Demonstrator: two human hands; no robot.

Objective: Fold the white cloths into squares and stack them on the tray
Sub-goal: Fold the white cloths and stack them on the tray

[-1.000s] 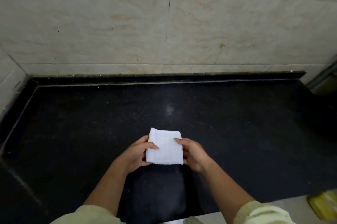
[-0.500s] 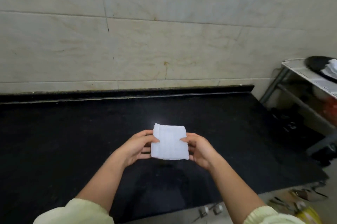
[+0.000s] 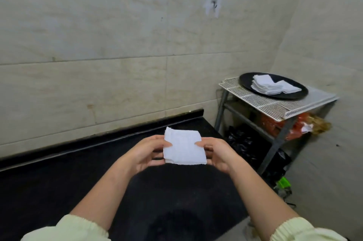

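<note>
Low in the middle of the frame, the left hand and right hand pinch the folded cloth by its side edges above the counter; light and limp, it looks best carried so to the tray at right.

Both arms come up from the bottom corners of the frame, bare forearms converging just below centre, pale sleeves pushed back toward the elbows. Left hand faces inward, thumb on top and fingers curled beneath, pinching the left edge of the folded cloth. Right hand mirrors it on the right edge, thumb over, fingers tucked under.
</note>
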